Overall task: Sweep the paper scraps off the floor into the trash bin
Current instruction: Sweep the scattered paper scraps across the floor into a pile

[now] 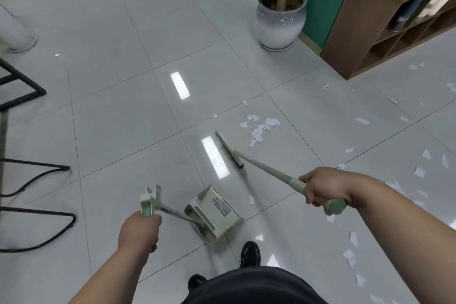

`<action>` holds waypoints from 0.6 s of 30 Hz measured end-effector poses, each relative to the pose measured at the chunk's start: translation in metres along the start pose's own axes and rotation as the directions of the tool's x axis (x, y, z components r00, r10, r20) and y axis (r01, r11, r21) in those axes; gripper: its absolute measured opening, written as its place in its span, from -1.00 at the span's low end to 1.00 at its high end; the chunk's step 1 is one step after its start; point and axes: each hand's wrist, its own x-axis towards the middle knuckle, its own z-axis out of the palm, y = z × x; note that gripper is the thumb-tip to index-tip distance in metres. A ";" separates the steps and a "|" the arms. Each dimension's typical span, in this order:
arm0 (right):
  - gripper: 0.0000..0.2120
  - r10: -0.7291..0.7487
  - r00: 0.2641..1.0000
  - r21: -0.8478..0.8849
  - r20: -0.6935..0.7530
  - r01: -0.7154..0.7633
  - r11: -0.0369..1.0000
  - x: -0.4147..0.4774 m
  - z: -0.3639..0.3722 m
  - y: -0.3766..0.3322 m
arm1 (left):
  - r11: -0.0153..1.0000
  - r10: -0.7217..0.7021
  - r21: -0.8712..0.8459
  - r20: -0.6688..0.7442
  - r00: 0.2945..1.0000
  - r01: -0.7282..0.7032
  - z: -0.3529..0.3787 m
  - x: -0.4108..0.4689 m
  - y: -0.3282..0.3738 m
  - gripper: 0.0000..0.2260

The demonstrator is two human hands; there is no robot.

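Note:
My right hand (323, 186) grips the pale handle of a broom (269, 168). Its flat head (229, 149) rests on the grey tiles just left of a small heap of white paper scraps (259, 128). My left hand (139, 231) holds the green-tipped handle of a cream and green dustpan (214, 212), which stands on the floor in front of my feet, about a tile short of the heap. More scraps (424, 165) lie scattered over the tiles to the right, and one (251, 199) lies beside the dustpan. No trash bin is in view.
A large white pot with a plant (280, 22) stands by the green wall at the back. A brown wooden shelf unit (385, 22) is at the right. Black metal chair legs (32, 180) line the left edge. My black shoes (249, 254) are just behind the dustpan.

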 end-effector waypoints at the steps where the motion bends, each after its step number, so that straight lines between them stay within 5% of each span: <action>1: -0.73 0.008 1.000 0.000 0.017 -0.008 1.000 -0.005 -0.008 0.003 | 1.000 0.009 0.002 0.005 1.000 -0.009 0.001 0.000 0.003 -0.93; 8: -0.71 0.080 0.988 -0.089 0.135 -0.068 0.994 -0.015 -0.025 0.015 | 0.994 0.054 0.097 0.060 0.997 -0.060 0.010 -0.005 0.016 -0.92; 18: -0.66 0.183 0.983 -0.313 -0.011 -0.177 0.933 0.009 -0.031 0.008 | 0.993 0.029 0.115 0.093 0.995 -0.039 0.024 -0.002 0.018 -0.93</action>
